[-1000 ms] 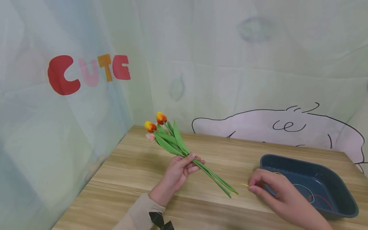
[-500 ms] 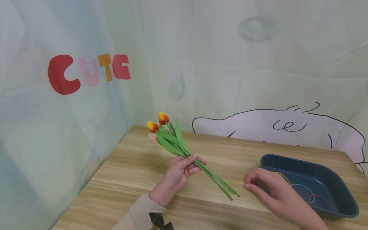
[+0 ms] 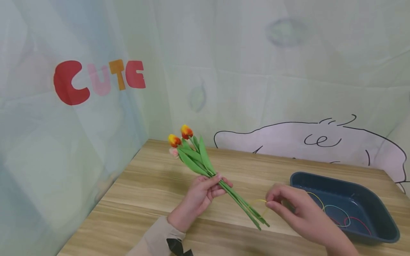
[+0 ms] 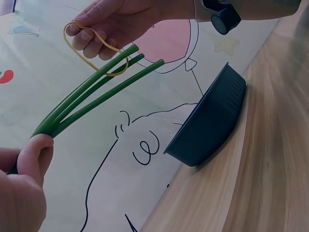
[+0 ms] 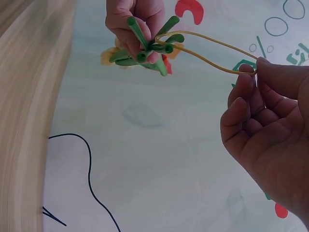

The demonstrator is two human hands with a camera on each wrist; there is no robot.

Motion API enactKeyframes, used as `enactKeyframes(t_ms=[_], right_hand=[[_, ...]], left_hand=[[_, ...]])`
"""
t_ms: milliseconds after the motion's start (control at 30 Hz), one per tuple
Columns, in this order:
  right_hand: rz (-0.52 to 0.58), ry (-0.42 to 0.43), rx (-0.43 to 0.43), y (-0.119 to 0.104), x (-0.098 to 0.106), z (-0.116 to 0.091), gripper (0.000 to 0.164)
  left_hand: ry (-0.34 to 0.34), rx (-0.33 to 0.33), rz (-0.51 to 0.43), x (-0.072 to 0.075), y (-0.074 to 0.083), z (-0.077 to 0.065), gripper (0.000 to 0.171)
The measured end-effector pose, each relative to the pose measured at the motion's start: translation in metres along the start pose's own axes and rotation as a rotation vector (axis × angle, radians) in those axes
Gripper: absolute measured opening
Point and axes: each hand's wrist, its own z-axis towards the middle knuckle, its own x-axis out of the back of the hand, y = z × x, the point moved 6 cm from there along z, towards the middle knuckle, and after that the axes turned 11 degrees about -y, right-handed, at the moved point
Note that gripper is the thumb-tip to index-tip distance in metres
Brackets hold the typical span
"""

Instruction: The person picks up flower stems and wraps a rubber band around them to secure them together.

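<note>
Gripping a bunch of tulips point(image 3: 206, 160), the left hand point(image 3: 201, 193) has its thumb and fingers clamped on the slim, smooth green stems point(image 3: 239, 202), just below the leaves point(image 3: 191, 164). These leaves are long, flat and pointed; above them sit cup-shaped blossoms point(image 3: 174, 140), 2 in yellow shading to orange-red and 1 in soft pink. The bunch is held above the wood-grain table point(image 3: 144, 185), left of the dark blue bin point(image 3: 339, 185). Its long axis slants: in the head view, the blossoms point up and to the left, away from the person, and the stem ends point down to the right, spreading slightly. The right hand point(image 3: 298, 209) pinches a thin yellow band point(image 5: 222, 42) with thumb and index finger pressed together, the other fingers curled inward. Drawn into a narrow loop, the band reaches over to the stems near their free ends; how many it encircles cannot be told. The bin is smooth-walled with rounded corners, and thin bands point(image 3: 347, 213) in yellow, pale blue-green and red lie in it as loose curves. Behind hangs a creased pale backdrop point(image 3: 240, 99).
</note>
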Motion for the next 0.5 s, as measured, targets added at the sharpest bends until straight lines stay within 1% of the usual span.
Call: enactKeyframes(t_ms=[67, 267, 400, 500], right_hand=[[0.012, 0.005, 0.024, 0.002, -0.001, 0.0, 0.033], [0.019, -0.006, -0.007, 0.008, -0.004, 0.004, 0.032], [0.059, -0.026, -0.028, 0.012, -0.007, 0.008, 0.029], [0.084, -0.041, -0.065, 0.016, -0.01, 0.011, 0.025]], left_hand=[[-0.018, 0.003, -0.003, -0.002, -0.001, 0.0, 0.018], [-0.062, 0.025, -0.009, -0.006, -0.004, -0.001, 0.017], [-0.097, 0.026, 0.002, -0.009, -0.008, -0.002, 0.019], [-0.129, 0.023, 0.007, -0.012, -0.01, -0.002, 0.022]])
